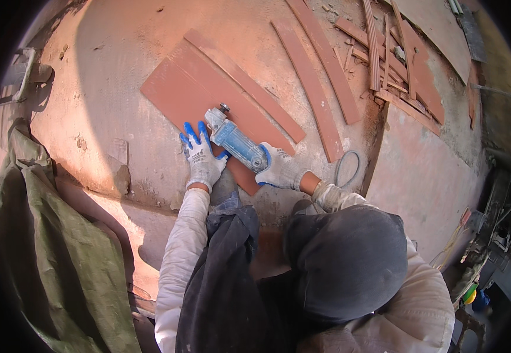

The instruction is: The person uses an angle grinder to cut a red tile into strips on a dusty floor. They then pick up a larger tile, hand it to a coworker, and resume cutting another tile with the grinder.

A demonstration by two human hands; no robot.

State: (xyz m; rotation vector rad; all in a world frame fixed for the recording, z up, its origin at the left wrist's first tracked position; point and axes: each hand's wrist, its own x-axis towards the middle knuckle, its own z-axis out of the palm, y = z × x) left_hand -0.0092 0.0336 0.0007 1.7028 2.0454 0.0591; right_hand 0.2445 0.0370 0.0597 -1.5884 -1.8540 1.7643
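Note:
A blue angle grinder with a grey metal head lies over a reddish-brown flat panel. Its spindle end points up and to the left, and no disc can be made out on it. My right hand, in a white glove with blue on the palm side, is closed round the rear of the grinder's body. Beside the grinder, my left hand has its blue-tipped fingers spread at the panel's near edge, the thumb close to the tool. A narrow strip of the same material lies along the panel's far edge.
Two long reddish strips lie to the right on the dusty floor. Further right is a heap of broken strips. A grey cable loop sits by my right wrist. Green tarpaulin covers the left side, and machinery stands at the right.

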